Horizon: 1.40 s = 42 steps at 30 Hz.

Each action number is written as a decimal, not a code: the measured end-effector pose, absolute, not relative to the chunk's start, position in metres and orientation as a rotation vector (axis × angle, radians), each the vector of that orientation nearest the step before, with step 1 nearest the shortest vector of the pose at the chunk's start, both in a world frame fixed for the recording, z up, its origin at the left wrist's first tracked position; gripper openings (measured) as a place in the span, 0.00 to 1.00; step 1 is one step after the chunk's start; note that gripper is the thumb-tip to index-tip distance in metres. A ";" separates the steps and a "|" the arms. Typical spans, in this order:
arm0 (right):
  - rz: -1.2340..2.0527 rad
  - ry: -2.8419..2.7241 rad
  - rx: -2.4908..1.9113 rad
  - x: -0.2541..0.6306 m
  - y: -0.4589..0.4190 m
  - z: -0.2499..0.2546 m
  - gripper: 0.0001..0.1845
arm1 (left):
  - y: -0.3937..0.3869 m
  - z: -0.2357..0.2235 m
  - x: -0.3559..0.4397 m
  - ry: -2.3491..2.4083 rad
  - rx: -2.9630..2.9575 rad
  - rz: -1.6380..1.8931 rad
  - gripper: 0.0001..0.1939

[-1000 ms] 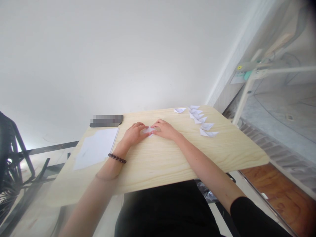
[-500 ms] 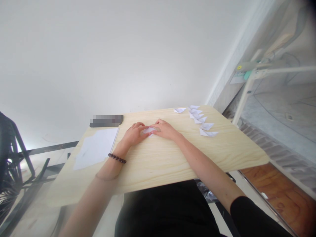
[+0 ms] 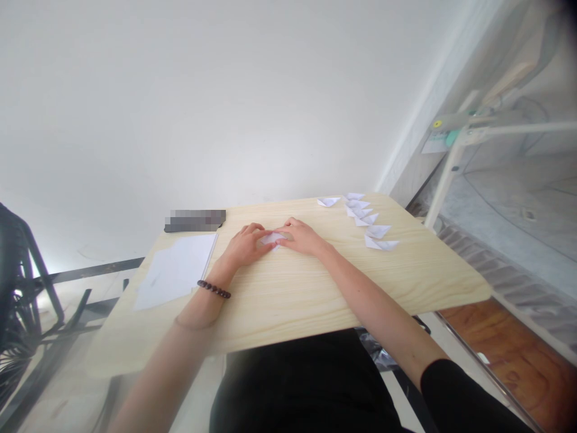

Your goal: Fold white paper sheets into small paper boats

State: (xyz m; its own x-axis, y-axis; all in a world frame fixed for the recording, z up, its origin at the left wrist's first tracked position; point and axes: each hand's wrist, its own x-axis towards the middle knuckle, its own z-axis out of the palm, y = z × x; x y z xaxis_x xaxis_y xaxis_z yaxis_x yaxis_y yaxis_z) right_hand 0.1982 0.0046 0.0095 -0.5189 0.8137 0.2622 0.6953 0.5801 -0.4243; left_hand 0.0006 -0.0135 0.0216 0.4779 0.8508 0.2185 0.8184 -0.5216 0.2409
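Note:
A small folded piece of white paper (image 3: 273,238) lies between my hands, low over the middle of the table. My left hand (image 3: 246,245), with a dark beaded bracelet at the wrist, grips its left side between thumb and fingers. From the other side my right hand (image 3: 301,236) pinches it too, and the two sets of fingertips nearly meet. The fingers cover much of the paper, so its exact fold is hard to see. Off to the right stand several folded paper boats (image 3: 366,219), and one more paper boat (image 3: 329,202) sits apart from them near the back edge.
White paper sheets (image 3: 174,270) lie at the table's left. Behind them is a dark item (image 3: 195,221), blurred out by pixels. The light wooden table (image 3: 288,300) meets a white wall at the back. A white metal frame (image 3: 446,174) stands past its right end.

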 end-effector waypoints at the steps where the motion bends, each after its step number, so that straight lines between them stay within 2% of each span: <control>1: 0.372 -2.380 -1.210 0.198 0.004 0.010 0.21 | -0.014 0.022 0.001 1.480 2.608 0.470 0.25; 21: 0.386 -2.374 -1.203 0.199 0.003 0.010 0.20 | -0.012 0.019 0.000 1.460 2.610 0.496 0.25; 30: 0.331 -2.382 -1.205 0.200 0.010 0.005 0.16 | -0.003 0.013 -0.006 1.414 2.633 0.474 0.18; 42: 0.381 -2.330 -1.156 0.201 0.015 -0.003 0.16 | 0.007 0.004 -0.010 1.396 2.652 0.521 0.17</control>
State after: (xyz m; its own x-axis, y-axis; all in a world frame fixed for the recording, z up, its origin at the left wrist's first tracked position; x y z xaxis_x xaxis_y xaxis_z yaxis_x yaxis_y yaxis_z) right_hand 0.2012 0.0154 -0.0028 -0.5096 0.8004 0.3157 0.6580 0.5990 -0.4563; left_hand -0.0105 0.0072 0.0040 0.5213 0.8151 0.2526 0.7811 -0.5750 0.2434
